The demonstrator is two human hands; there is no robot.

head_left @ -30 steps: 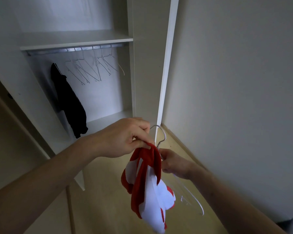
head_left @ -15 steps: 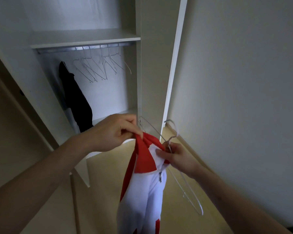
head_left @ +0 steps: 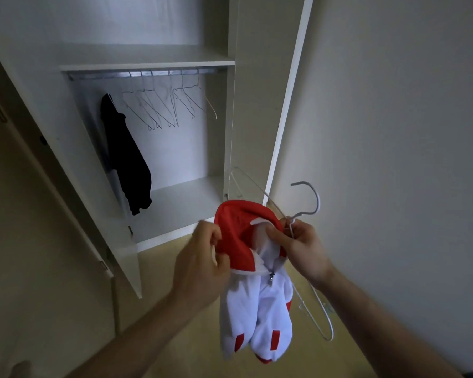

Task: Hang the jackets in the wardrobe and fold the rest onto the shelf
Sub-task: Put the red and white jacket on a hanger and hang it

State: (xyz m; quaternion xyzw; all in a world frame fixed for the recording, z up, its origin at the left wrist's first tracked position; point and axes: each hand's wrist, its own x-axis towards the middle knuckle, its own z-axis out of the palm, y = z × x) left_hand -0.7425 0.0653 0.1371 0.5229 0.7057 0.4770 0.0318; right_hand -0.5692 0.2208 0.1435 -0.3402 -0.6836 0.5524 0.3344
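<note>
Red collar of the jacket (head_left: 257, 304) was pinched open by the left hand (head_left: 202, 266), while the right hand (head_left: 302, 246) beside it gripped the hanger (head_left: 316, 203) and cloth, shoulder wire aimed inside.

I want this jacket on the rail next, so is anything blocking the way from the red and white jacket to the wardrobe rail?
Nothing visible does. The red and white jacket is held in front of the open wardrobe; the rail carries empty hangers and a black garment at its left, with free rail at the right end.
</note>
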